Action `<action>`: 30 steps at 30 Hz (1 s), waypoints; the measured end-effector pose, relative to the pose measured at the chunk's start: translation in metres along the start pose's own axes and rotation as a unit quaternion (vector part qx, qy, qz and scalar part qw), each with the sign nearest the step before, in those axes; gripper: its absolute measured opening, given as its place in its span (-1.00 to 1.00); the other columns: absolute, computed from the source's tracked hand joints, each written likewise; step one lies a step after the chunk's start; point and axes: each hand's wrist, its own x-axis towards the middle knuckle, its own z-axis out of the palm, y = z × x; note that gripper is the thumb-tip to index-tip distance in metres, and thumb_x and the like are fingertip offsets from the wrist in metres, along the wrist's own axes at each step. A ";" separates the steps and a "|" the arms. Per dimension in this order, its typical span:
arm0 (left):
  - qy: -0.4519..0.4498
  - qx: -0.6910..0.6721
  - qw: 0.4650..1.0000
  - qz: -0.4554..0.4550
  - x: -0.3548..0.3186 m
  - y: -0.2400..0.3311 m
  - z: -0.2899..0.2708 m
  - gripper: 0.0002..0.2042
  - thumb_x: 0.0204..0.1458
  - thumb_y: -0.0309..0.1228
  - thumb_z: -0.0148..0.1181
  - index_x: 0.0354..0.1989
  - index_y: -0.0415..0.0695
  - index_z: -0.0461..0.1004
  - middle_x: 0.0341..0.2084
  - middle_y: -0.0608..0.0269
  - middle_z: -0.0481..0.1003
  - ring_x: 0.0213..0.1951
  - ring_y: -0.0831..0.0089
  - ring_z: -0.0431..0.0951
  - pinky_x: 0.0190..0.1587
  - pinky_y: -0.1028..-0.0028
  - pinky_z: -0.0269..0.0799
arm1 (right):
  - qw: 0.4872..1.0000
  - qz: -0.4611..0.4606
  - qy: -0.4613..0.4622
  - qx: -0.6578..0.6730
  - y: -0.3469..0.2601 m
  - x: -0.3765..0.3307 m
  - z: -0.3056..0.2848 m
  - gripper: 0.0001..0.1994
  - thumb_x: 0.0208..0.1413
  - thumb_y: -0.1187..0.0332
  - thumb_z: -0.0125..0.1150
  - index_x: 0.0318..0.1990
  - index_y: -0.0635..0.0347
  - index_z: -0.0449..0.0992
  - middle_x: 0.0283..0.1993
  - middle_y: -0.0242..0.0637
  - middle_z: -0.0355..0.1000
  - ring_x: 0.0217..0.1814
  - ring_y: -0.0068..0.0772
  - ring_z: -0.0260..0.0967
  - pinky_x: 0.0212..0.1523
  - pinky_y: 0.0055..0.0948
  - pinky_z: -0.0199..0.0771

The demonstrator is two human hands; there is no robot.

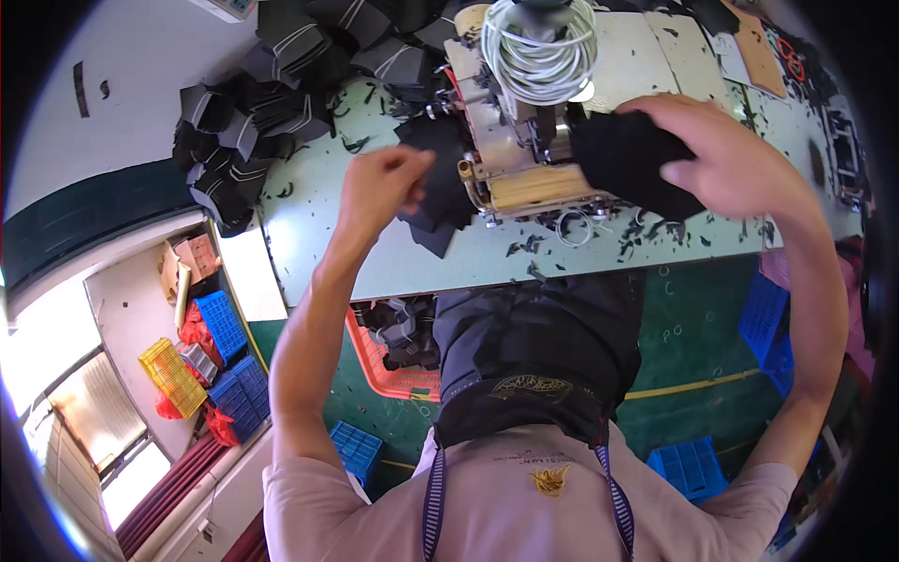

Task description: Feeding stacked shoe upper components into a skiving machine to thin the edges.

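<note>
A small machine (487, 131) with a pale roller (548, 187) stands on the light table in front of me. At its right side my right hand (726, 155) grips a stack of flat black pieces (632, 159), thumb on the near side and fingers over the far side. My left hand (384, 185) is raised on the machine's left with its fingers curled closed; what they hold, if anything, is hidden. Just beside that hand, loose black pieces (440, 173) lie overlapping against the machine, some pointing toward the table's front edge.
Bundles of tied black pieces (281, 108) pile up at the back left. A coil of white cable (538, 56) hangs over the machine. Black scraps (534, 245) litter the table (375, 258). Below it stands an orange basket (370, 361) of black pieces. Red-handled scissors (791, 61) lie far right.
</note>
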 end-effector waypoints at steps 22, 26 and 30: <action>0.103 -0.289 0.945 -0.114 0.048 -0.068 0.056 -0.48 -0.13 -0.40 0.45 -0.11 -0.53 0.37 -0.22 -0.13 0.55 -0.36 0.19 0.64 -0.38 0.25 0.65 | 0.693 0.574 0.435 0.044 0.194 -0.109 0.176 -0.17 -0.05 0.00 0.29 0.35 0.27 0.19 0.43 0.20 -0.01 0.47 0.26 -0.09 0.38 0.11 0.02; 0.161 -0.320 0.930 -0.079 0.035 -0.067 0.068 -0.43 -0.18 -0.48 0.47 -0.03 -0.31 0.24 -0.24 -0.04 0.51 -0.34 0.21 0.62 -0.36 0.22 0.64 | 0.665 0.360 0.655 0.021 0.151 -0.112 0.171 -0.48 0.13 0.36 0.28 0.21 0.40 0.32 0.17 0.12 0.31 0.17 -0.07 0.31 0.19 -0.17 0.31; 0.205 -0.093 0.974 -0.016 0.023 -0.095 0.052 -0.37 -0.21 -0.39 0.48 0.04 -0.31 0.29 -0.14 -0.07 0.53 -0.14 0.14 0.59 -0.05 0.26 0.51 | 0.785 0.066 0.475 0.392 0.023 -0.075 0.208 -0.83 0.25 0.49 0.10 -0.04 0.27 0.46 -0.12 -0.30 0.47 -0.12 -0.51 0.37 0.03 -0.49 0.38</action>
